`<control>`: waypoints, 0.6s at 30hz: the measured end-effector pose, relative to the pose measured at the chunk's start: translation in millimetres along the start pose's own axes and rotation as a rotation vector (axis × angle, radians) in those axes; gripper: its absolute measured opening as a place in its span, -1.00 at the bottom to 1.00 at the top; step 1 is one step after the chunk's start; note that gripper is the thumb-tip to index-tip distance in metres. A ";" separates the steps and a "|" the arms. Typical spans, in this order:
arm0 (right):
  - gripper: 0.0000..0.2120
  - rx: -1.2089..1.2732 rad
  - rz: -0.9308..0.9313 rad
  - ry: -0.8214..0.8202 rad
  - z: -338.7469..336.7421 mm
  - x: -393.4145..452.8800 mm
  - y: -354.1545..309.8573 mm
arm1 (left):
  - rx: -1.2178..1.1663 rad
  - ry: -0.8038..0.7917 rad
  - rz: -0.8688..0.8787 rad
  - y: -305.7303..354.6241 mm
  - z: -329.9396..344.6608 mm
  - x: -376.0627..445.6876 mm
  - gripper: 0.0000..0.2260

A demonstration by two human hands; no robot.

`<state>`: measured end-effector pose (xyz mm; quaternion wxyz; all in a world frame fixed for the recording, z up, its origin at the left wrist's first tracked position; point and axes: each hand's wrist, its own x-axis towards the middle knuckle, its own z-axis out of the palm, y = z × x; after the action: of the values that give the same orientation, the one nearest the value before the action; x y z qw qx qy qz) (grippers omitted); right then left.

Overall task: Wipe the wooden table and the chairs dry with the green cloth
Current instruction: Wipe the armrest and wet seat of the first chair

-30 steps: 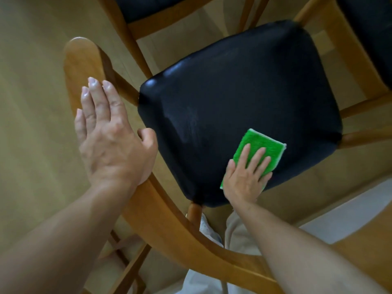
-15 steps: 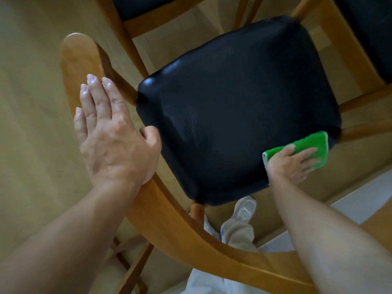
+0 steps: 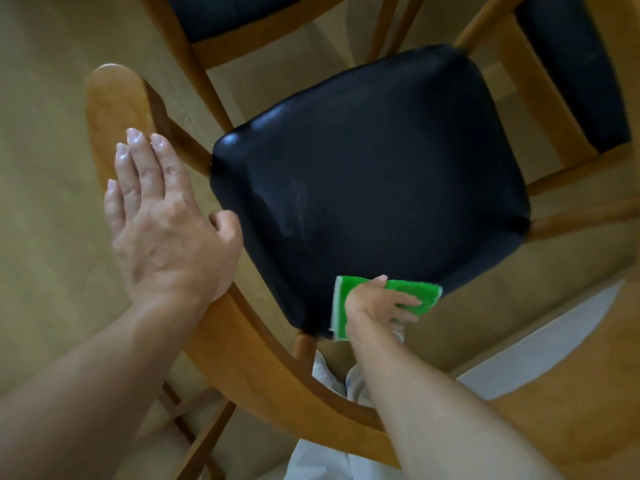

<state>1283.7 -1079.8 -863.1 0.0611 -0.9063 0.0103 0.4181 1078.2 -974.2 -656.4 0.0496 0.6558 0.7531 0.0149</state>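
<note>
A person is leaning over a chair point(image 3: 114, 109) and drying it. The right hand point(image 3: 379, 303) is pressing the green cloth point(image 3: 412, 289) flat on the near edge of the black seat point(image 3: 374, 181), close to the near corner. The fingers are lying spread out on top of the cloth, not curled around it, probably so the whole cloth is rubbing the seat at once.

The left hand point(image 3: 162, 223) is resting on the curved wooden back of the chair. Its fingers are straight and close together, and the thumb is hooking over the inner edge. It is holding nothing else. It is likely there to keep the chair from sliding while the other hand is rubbing.

Two more chairs with black seats are standing beyond this one, at the top point(image 3: 221, 12) and at the far right point(image 3: 575, 71). A bit of the wooden table point(image 3: 571, 407) is showing at the lower right.

There are no boxes, bowls or other holders here, so nothing is sitting inside anything.
</note>
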 end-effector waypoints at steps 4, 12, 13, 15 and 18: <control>-0.31 -0.104 -0.250 0.253 -21.2 -23.2 0.1 | 0.014 -0.002 0.008 -0.4 0.2 -0.2 -0.25; -0.46 -0.374 -0.628 -0.003 -14.5 -83.9 -18.3 | 0.013 0.004 0.001 -0.7 1.1 0.1 -0.26; -0.51 -0.303 -0.624 -0.037 -21.0 -87.3 -22.5 | 0.014 0.002 0.000 -1.5 1.1 0.2 -0.26; -0.65 -0.109 -0.545 -0.074 -46.1 -90.3 -30.4 | 0.021 -0.010 0.005 -1.5 0.8 -0.7 -0.26; -0.70 0.107 -0.445 -0.099 -93.6 -91.7 -39.1 | 0.046 -0.053 0.003 1.5 -3.5 -1.2 -0.26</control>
<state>1297.6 -1055.2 -729.3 0.1999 -0.8602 -0.1705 0.4370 1079.5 -975.0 -652.7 0.0543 0.6582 0.7506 -0.0200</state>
